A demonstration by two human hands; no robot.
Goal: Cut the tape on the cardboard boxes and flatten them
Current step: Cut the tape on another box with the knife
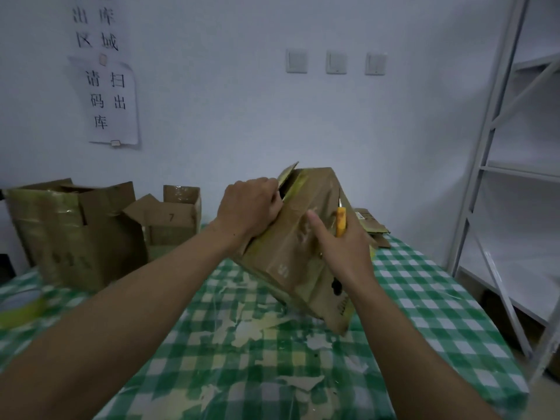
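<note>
At nine o'clock, an open brown cardboard box [75, 231] waits. Centre: left hand [251, 207] clamps the flap of a tilted taped brown carton [291, 268], likely steadying it; at its three o'clock, right hand [342, 247] grips a yellow utility knife [341, 222].

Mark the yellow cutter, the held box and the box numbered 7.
yellow cutter [341, 221]: head view, middle of the handle.
held box [288, 262]: head view, broad near face.
box numbered 7 [178, 228]: head view, front panel.

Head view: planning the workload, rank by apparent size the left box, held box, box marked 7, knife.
Left box and held box: alike; the held one is nearer.
Box marked 7.
Knife.
</note>
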